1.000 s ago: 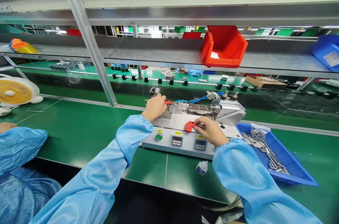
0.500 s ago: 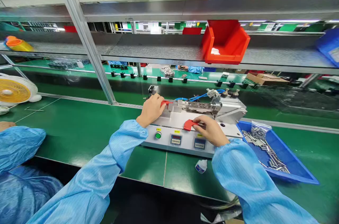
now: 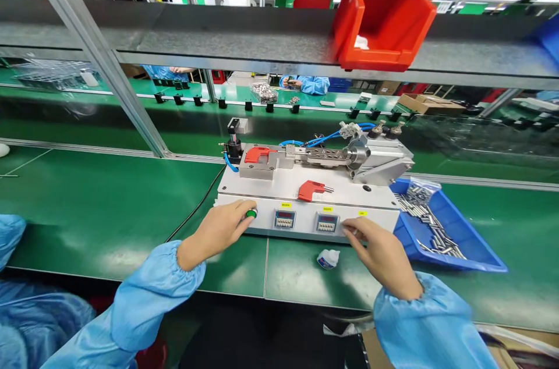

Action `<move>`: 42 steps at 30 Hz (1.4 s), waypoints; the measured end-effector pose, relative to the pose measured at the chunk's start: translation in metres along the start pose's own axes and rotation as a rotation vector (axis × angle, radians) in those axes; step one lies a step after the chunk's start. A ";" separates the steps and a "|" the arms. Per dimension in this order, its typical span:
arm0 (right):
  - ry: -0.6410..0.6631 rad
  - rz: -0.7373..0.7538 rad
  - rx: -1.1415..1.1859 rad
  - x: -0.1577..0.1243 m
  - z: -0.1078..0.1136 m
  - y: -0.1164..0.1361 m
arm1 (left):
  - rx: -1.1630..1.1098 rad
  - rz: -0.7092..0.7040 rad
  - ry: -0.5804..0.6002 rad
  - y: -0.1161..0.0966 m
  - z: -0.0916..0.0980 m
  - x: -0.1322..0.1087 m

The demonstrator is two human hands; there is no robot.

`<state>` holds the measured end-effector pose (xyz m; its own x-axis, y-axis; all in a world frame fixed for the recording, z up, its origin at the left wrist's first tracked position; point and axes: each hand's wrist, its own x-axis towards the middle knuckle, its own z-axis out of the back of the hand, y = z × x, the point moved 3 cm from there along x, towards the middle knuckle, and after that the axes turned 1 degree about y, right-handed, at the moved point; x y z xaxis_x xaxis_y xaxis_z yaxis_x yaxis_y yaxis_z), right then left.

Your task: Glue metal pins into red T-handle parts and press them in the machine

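Down at the near face of the benchtop machine [image 3: 279,185], both hands meet the front panel. The left hand [image 3: 217,233] comes in from the near left with its fingers loosely bent and close together, gripping nothing; a fingertip rests on the green push button [image 3: 250,213] at the left end of the panel. The right hand [image 3: 381,251] comes in from the near right with its fingers stretched forward and side by side, also holding nothing. Its fingertips [image 3: 350,230] touch the right end of the panel, just below a small yellow label [image 3: 362,213]. Whether a button lies under them cannot be told.

Between the two hands, two digital counters [image 3: 285,219] sit side by side on the panel. On the machine's white top plate lies a loose red plastic part [image 3: 310,190] with a metal pin sticking out to the right. Farther back and to the left, a second red part [image 3: 257,153] sits in a metal fixture block. To its right runs a metal rail that ends at a pneumatic cylinder [image 3: 379,155], with blue air hoses [image 3: 332,137] behind.

Just right of the machine, a blue tray [image 3: 474,241] holds many metal pins. A small white bottle [image 3: 327,258] lies on the green bench mat [image 3: 109,206] near the right hand. A red bin [image 3: 384,14] stands on the shelf above.
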<state>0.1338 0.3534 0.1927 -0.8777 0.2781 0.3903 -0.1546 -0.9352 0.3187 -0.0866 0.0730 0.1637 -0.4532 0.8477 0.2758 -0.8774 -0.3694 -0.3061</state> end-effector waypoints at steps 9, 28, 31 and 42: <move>-0.018 -0.183 0.211 0.006 0.009 -0.030 | -0.063 0.134 0.114 -0.006 0.010 0.009; -0.612 -0.020 -0.174 -0.027 -0.056 -0.040 | -0.144 0.064 -0.024 -0.008 0.017 0.015; -0.645 -0.061 -0.205 -0.028 -0.061 -0.039 | -0.113 -0.054 -0.122 -0.029 0.027 0.035; -0.510 -0.188 -0.119 -0.035 -0.060 -0.030 | 0.049 -0.132 0.046 -0.109 -0.005 0.130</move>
<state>0.1424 0.3591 0.1178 -0.5040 0.4862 0.7139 -0.3637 -0.8691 0.3351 -0.0495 0.2251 0.2287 -0.3270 0.9061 0.2683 -0.9359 -0.2712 -0.2247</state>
